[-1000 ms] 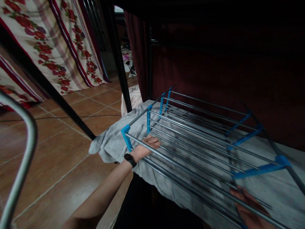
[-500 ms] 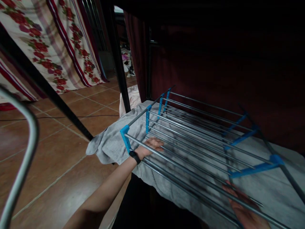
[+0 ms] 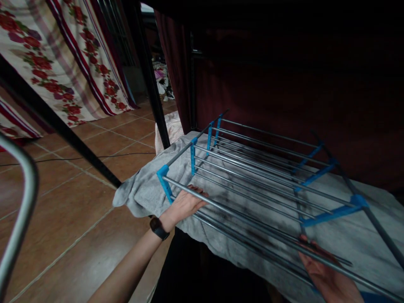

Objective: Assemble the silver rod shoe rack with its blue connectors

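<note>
A drying rack (image 3: 246, 158) of thin metal rods with blue plastic joints lies on a grey cloth-covered surface (image 3: 148, 185). My left hand (image 3: 188, 204), a dark watch at its wrist, reaches under the rack's front bar beside the near-left blue joint (image 3: 164, 181). Its fingers close around the left part of a metal rod (image 3: 271, 229) just behind that bar. Palm up, my right hand (image 3: 325, 267) curls its fingers at the same rod near its free right end, which stops short of the right blue joint (image 3: 337, 212). The front bar partly covers both hands.
Black metal posts (image 3: 154, 84) stand at the left, with a dark frame overhead. A curved pale tube (image 3: 27, 202) rises at the left edge. Brown floor tiles (image 3: 78, 202) carry a thin cable (image 3: 94, 158). A flowered curtain (image 3: 75, 59) hangs behind, and a dark red one (image 3: 252, 88) backs the rack.
My left hand has shifted slightly left and its wrist has turned and lifted, showing the watch face. My right hand stays near the rod's right end. The view has shifted a little.
</note>
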The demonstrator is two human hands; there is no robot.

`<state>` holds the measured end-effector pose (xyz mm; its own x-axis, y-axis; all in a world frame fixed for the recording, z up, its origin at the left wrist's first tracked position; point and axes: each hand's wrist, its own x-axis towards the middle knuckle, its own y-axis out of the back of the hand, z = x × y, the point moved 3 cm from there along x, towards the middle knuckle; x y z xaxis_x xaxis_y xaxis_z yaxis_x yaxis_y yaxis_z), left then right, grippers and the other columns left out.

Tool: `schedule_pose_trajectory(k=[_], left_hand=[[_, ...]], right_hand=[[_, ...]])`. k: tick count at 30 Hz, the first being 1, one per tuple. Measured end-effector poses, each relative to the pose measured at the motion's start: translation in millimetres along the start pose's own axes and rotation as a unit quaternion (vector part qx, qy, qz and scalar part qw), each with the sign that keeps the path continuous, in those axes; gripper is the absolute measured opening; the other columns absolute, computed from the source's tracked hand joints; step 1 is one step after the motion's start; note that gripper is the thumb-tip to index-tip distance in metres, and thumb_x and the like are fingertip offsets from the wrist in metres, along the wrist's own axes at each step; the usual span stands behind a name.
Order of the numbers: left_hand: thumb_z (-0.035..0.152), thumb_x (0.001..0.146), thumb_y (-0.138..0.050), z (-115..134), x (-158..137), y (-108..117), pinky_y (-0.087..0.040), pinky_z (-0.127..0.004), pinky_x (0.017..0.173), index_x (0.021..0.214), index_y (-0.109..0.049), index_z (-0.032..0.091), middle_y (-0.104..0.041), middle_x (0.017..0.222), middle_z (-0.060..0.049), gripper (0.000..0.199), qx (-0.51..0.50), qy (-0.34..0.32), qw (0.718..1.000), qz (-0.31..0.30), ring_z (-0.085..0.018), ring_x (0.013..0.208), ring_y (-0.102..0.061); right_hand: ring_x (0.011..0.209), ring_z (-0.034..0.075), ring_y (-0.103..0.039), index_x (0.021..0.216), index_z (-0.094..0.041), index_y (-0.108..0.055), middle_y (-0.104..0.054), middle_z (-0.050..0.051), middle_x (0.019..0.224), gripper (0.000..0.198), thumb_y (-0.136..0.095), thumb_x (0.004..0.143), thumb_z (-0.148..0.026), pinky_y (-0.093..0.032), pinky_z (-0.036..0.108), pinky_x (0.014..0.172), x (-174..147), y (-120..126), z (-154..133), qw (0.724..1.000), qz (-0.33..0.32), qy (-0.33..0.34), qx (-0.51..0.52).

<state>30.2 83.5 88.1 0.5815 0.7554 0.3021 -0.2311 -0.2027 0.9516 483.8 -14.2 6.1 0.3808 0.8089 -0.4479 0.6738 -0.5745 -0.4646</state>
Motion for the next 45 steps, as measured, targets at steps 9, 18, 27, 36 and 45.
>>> schedule_pose_trajectory(k=[9,18,27,36,45], left_hand=[[0.033,0.101,-0.044,-3,-59,16,-0.045,-0.036,0.081,0.102,-0.063,0.02,-0.066,0.09,-0.004,0.023,0.024,0.008,0.999,0.027,-0.02,0.083,-0.06],[0.023,0.099,-0.044,-24,-100,-41,-0.049,-0.037,0.089,0.112,-0.065,0.02,-0.07,0.108,-0.008,0.025,0.036,0.017,0.999,-0.022,-0.024,0.098,-0.064],[0.021,0.097,-0.045,-19,-109,-80,-0.049,-0.041,0.094,0.124,-0.064,0.02,-0.072,0.113,-0.01,0.032,0.025,0.001,0.999,-0.025,-0.026,0.106,-0.064],[0.026,0.098,-0.045,-30,-115,-89,-0.045,-0.047,0.099,0.125,-0.061,0.017,-0.071,0.115,-0.011,0.032,0.087,-0.005,0.996,-0.013,-0.029,0.106,-0.063],[0.018,0.091,-0.039,-42,-125,-107,-0.043,-0.049,0.104,0.133,-0.056,0.016,-0.065,0.127,-0.015,0.045,0.084,-0.045,0.995,-0.019,-0.033,0.116,-0.06]], right_hand=[[0.112,0.022,-0.067,0.085,-0.018,-0.067,-0.07,0.01,0.11,0.013,-0.063,0.075,-0.013,-0.058,0.042,0.096,-50,-19,29,0.988,0.021,-0.128,0.083],[0.116,0.024,-0.066,0.092,-0.021,-0.072,-0.072,0.008,0.117,0.017,-0.074,0.075,-0.021,-0.051,0.041,0.108,-81,5,90,0.975,-0.081,-0.198,0.063],[0.106,0.02,-0.07,0.094,-0.019,-0.072,-0.076,0.006,0.102,0.014,-0.071,0.08,-0.022,-0.05,0.038,0.108,-57,35,123,0.988,-0.061,-0.142,0.021],[0.102,0.023,-0.07,0.092,-0.02,-0.07,-0.074,0.006,0.095,0.02,-0.078,0.076,-0.029,-0.049,0.041,0.107,-56,43,121,0.995,-0.01,-0.099,0.006],[0.091,0.021,-0.07,0.079,-0.02,-0.067,-0.073,0.004,0.084,0.024,-0.083,0.072,-0.037,-0.049,0.044,0.103,-62,30,111,0.997,-0.013,-0.077,0.014]])
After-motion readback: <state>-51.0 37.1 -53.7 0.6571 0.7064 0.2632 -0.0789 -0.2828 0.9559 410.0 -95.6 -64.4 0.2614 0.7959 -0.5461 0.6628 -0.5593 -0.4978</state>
